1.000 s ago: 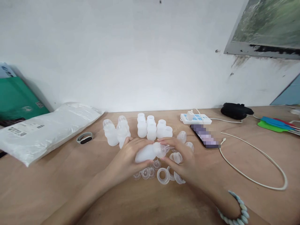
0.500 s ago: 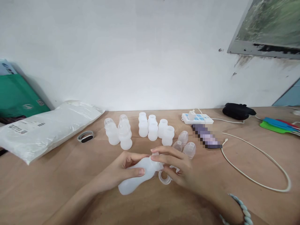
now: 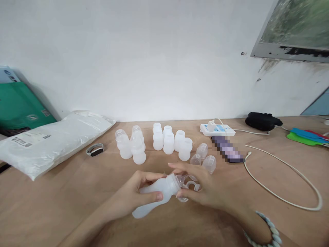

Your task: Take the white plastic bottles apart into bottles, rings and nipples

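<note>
My left hand (image 3: 136,195) is wrapped round a white plastic bottle (image 3: 154,197) that lies tilted, neck pointing right, low over the wooden table (image 3: 51,206). My right hand (image 3: 203,188) pinches a small clear nipple piece (image 3: 181,180) right at the bottle's mouth. More clear rings (image 3: 194,186) lie under that hand. Behind stand two capped bottles (image 3: 131,145), several open white bottles (image 3: 169,140) and three clear caps (image 3: 203,157).
A white plastic bag (image 3: 51,140) and a green packet (image 3: 20,106) lie at the left, a wristband (image 3: 95,150) beside them. At the right are a power strip (image 3: 217,129), a phone (image 3: 227,152), a looping white cable (image 3: 288,185), a black object (image 3: 262,120) and coloured tools (image 3: 305,135).
Both hands came toward me with the bottle, down from in front of the standing bottles. The bottle's neck is now uncovered, and my right fingers hold the clear piece at its mouth.
</note>
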`<state>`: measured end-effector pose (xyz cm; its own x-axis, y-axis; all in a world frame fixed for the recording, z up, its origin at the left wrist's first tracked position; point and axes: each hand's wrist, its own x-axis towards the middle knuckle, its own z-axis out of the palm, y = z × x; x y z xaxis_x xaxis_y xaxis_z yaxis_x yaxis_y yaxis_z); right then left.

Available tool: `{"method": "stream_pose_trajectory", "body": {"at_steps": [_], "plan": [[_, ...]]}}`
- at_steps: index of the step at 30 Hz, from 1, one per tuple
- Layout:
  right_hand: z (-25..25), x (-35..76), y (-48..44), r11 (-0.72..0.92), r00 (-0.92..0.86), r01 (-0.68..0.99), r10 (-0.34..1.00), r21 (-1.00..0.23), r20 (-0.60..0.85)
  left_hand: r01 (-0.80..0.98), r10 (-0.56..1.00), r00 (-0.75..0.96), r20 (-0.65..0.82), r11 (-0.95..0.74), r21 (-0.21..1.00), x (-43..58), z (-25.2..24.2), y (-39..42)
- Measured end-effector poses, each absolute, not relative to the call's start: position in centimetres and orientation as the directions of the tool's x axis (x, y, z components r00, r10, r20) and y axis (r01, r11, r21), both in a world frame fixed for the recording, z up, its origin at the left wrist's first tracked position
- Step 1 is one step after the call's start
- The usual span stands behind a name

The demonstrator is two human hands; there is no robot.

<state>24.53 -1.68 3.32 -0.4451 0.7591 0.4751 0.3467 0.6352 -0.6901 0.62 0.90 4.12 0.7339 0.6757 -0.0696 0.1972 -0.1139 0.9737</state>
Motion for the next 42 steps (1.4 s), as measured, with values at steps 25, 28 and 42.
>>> {"method": "stream_pose_trajectory", "body": {"at_steps": [25, 28, 42], "plan": [[3.9, 25.0, -1.4, 0.368, -0.401, 0.262, 0.882, -0.892, 0.246, 0.367, 0.784, 0.546, 0.294, -0.54, 0.758, 1.7, 2.7, -0.6], [4.1, 24.8, -1.5, 0.333, -0.374, 0.303, 0.903, -0.893, 0.21, 0.361, 0.763, 0.554, 0.333, -0.581, 0.729, 1.6, 2.6, -0.5], [4.8, 24.4, -2.0, 0.589, -0.433, 0.36, 0.792, -0.723, 0.429, 0.455, 0.806, 0.508, 0.305, -0.551, 0.7, 1.3, 3.2, -0.7]]}}
